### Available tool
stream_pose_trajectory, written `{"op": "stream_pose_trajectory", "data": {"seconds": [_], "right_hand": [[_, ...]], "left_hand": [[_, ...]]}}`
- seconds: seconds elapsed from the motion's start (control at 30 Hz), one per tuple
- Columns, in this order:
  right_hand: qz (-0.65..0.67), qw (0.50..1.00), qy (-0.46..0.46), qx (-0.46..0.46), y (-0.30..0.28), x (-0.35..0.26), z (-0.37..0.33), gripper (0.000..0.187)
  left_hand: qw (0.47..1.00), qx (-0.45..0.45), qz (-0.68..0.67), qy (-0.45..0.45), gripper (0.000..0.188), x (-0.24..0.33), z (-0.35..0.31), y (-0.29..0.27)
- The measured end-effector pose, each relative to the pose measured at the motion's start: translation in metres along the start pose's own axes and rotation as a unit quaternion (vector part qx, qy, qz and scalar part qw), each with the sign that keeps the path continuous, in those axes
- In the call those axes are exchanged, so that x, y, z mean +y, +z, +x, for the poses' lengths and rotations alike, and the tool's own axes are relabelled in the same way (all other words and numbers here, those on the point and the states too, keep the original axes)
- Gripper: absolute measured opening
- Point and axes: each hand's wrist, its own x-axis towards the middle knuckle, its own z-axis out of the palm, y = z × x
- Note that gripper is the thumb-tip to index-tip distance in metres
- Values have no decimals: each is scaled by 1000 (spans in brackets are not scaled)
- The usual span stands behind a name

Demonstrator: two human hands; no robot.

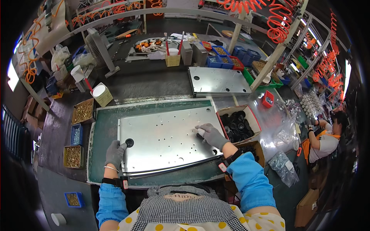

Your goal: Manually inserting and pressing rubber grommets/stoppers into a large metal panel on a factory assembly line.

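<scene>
On the green mat [101, 127] at bench centre, head view: 1 grey metal panel [165, 140] lies flat, drilled with small holes; more sheets are stacked beneath its near edge. Left hand [115, 153], gloved, rests at the panel's left edge, fingertips touching a black round grommet [130, 143] seated in a hole; fingers curled, not pinching. Right hand [211, 134], gloved, presses down on a second black grommet [199, 135] near the panel's right edge; fingers bunched over it, so whether it is gripped I cannot tell. Carton of black grommets [237, 125] sits just beside the right hand; 3 bins of brass screws [73, 156] stand left of the mat; another panel stack [219, 81] lies farther back; a co-worker [327, 138] sits at far right. Judgement: seat each grommet squarely, pressing evenly round the rim; steady the panel with the other hand.
</scene>
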Motion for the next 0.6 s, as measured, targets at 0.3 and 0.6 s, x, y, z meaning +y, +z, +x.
{"op": "stream_pose_trajectory", "data": {"seconds": [0.3,0.6], "right_hand": [[-34,993,87,-66,-55,-12,-36,34],[-129,976,104,145,-14,3,-94,17]], "left_hand": [[996,-6,-81,-36,32,10,-2,1],[998,20,-58,-31,29,15,-6,4]]}}
